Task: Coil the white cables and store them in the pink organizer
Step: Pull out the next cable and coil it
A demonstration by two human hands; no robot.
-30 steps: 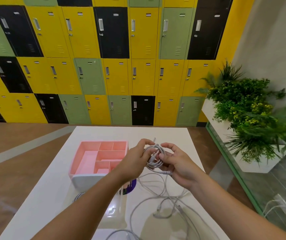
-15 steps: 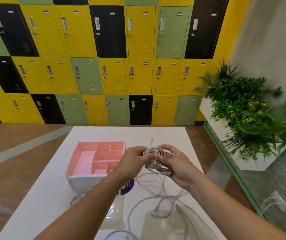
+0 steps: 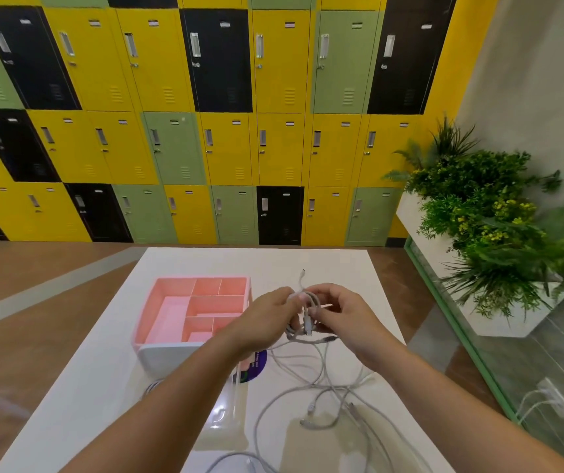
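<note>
Hands meet above the white table (image 3: pixel 256 264), just right of the pink organizer (image 3: pixel 171 319). The left hand (image 3: pixel 267 319) and the right hand (image 3: pixel 352 322) both grip a small coil of white cable (image 3: pixel 304 322), fingers curled round its loops, holding it up off the surface. One thin plug end pokes up behind the fingers. The organizer sits on the table's left half, open side up and divided into compartments. More loose cables (image 3: pixel 321 390) lie tangled on the table nearer the person, below the coil. Yellow, green and black lockers (image 3: pixel 226 148) line the far wall, and leafy plants (image 3: pixel 478 206) stand at the right.
</note>
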